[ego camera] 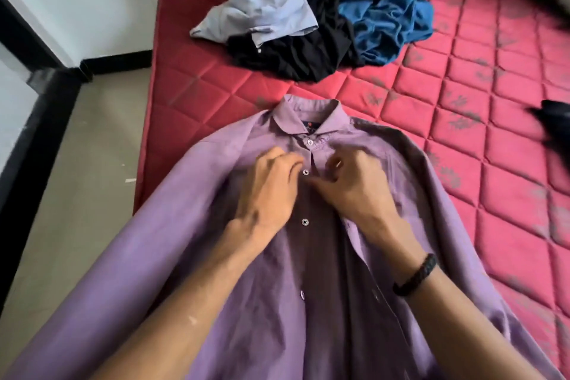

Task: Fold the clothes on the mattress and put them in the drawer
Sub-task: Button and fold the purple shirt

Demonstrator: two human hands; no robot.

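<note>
Head view, the only one. Purple shirt [308, 271] lies flat, front up, on the red quilted mattress [462, 163], collar at the far end, hem running off the near edge of frame. Sleeves spread out to left & right; the left one hangs over the mattress edge twd the floor.

Left hand [271, 191] sits on the shirt's chest just left of the button strip, fingers curled in, pinching the placket fabric by the second button [305, 172]. Right hand [354, 191] is just right of that strip, fingers also curled narrow, gripping the opposite edge of the front. A black wristband [416, 274] is on the right wrist. Both hands nearly touch at the button; looks like buttoning or squaring up the front, can't say which.

Far side: a heap of 3 more garments, all crumpled: light blue shirt [262, 3] at far left, black garment [302, 52] under & beside it, blue garment [385, 18] to the right. Another dark item [555, 120] shows at the right edge, blurred, can't ID.

Progress, my read: early. Shirt is laid out but no fold made yet, sleeves not tucked in. Heap untouched. No folded stack visible anywhere, and no drawer in frame. So left to do: finish the front, fold this shirt, do the other 3+ pieces, then carry everything to the drawer.
</note>
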